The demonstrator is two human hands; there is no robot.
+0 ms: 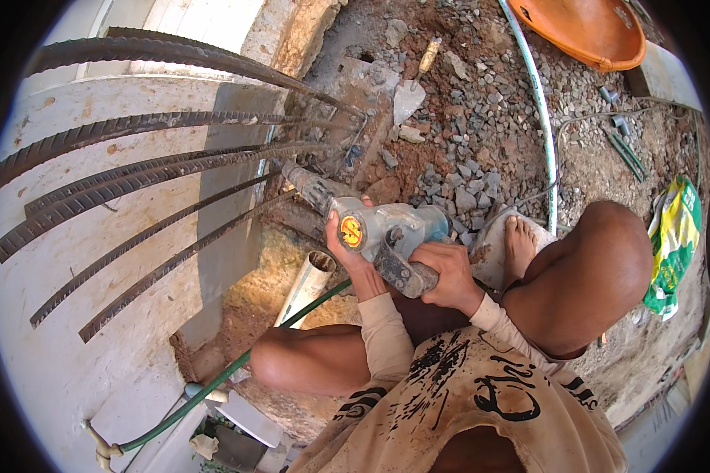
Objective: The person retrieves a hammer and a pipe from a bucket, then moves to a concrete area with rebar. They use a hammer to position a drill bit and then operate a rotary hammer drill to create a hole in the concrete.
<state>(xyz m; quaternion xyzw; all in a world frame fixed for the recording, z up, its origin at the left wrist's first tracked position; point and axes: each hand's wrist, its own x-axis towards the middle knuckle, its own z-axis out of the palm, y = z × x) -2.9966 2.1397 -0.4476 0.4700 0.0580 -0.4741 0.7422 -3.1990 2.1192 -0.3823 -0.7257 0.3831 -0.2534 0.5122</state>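
A dusty, grey-bodied power hammer with a round yellow-and-red sticker lies across the front of my body. My left hand is wrapped round its housing, just behind the ribbed nose. At the other end my right hand grips the dark rear handle. The tool's nose points up and left toward the foot of several ribbed steel bars, close to the wall. Whether its tip touches anything I cannot tell. Below the nose, a short white pipe stands tilted near my left knee.
A trowel lies on the rubble ahead. To the right run a pale hose and a yellow-green bag. An orange basin sits at the far right. Behind my left knee stretches a green hose.
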